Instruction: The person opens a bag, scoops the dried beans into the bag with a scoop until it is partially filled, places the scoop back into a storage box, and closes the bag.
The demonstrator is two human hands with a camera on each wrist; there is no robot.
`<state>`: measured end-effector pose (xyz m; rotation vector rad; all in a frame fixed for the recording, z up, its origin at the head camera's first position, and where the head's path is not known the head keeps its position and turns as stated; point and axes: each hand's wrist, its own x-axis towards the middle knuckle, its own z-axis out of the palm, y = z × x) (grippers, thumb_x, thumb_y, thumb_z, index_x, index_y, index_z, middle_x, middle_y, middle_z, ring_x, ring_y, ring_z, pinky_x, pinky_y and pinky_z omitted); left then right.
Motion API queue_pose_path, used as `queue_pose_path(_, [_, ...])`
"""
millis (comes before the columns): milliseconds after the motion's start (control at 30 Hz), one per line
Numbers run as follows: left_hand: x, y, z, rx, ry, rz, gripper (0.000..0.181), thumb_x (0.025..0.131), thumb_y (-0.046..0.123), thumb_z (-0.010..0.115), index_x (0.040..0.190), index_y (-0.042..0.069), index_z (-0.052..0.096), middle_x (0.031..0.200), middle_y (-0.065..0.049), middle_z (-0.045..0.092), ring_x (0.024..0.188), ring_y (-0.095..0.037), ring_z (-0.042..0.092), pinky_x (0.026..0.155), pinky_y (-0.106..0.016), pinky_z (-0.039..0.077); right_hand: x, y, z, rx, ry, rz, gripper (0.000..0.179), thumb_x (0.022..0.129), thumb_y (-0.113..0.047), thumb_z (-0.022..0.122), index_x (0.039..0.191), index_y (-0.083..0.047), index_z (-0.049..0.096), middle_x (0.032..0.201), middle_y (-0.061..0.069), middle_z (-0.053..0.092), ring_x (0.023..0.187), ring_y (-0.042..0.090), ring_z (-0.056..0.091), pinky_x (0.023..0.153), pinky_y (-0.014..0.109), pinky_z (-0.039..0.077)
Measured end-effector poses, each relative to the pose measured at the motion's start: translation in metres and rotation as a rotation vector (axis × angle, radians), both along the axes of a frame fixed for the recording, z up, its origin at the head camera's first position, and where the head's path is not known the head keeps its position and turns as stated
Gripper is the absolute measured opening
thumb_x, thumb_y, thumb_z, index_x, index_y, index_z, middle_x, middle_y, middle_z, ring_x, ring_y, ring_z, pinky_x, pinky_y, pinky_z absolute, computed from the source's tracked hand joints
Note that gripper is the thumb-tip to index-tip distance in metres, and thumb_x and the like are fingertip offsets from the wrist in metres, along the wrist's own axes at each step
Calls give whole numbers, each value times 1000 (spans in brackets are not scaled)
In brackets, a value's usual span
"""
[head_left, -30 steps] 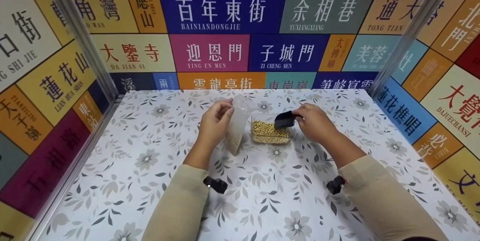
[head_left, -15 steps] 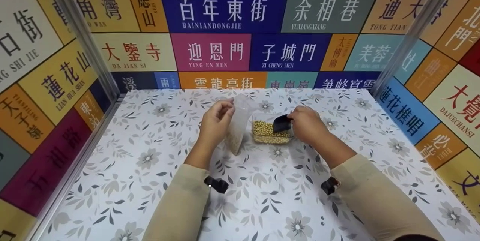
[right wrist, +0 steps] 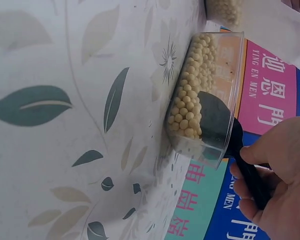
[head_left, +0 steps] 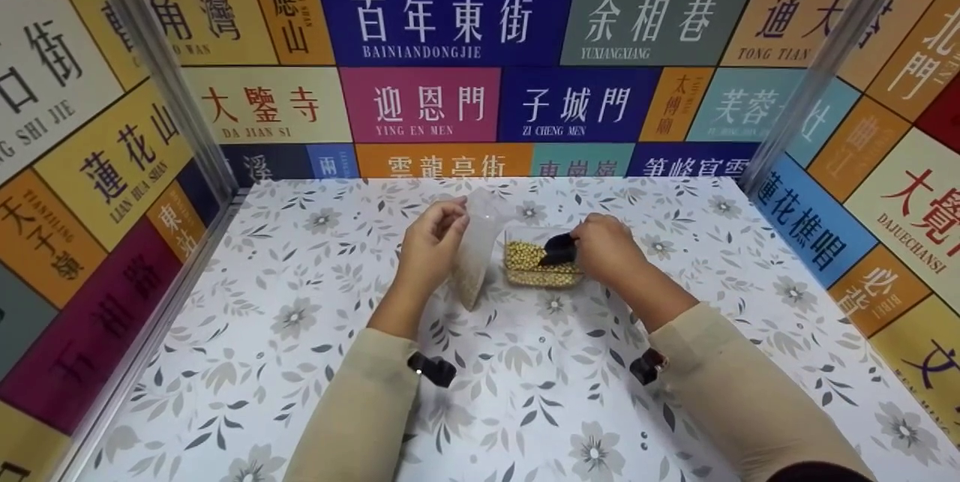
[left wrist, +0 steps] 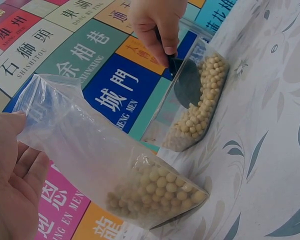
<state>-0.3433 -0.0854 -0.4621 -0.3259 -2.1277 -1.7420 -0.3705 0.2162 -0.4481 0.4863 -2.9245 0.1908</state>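
My left hand (head_left: 433, 235) pinches the top edge of a clear zip bag (head_left: 474, 257), which stands tilted on the tabletop. Soybeans (left wrist: 160, 192) fill the bag's lower part. To its right is a clear rectangular container (right wrist: 235, 65) partly filled with soybeans (right wrist: 187, 102). Gripping a black scoop (head_left: 559, 248) by its handle is my right hand (head_left: 611, 246), at the container's right end. The right wrist view shows the scoop's blade (right wrist: 215, 120) inside the container, its tip against the beans. Whether beans lie in the scoop cannot be seen.
A white cloth with a leaf and flower print covers the table (head_left: 517, 407). Panels with coloured lettering (head_left: 442, 17) rise behind it and at both sides. Both wrists wear small black cameras (head_left: 433, 369).
My right hand has moved left and slightly down, and the scoop's blade has tipped down lower into the container's beans. The left hand and bag stay put.
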Motion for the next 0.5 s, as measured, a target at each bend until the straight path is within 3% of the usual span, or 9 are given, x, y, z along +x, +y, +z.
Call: queue_pose_path(500, [3,1,0,-54,-19,6,6,107,21,68,109,15,70,141,3,73,124,-12,71,104,-31,60,-11,10,-1,-162,-139,79,31,102,-2,58,127,1,76,118,23,71,114,42,69,108,55,56])
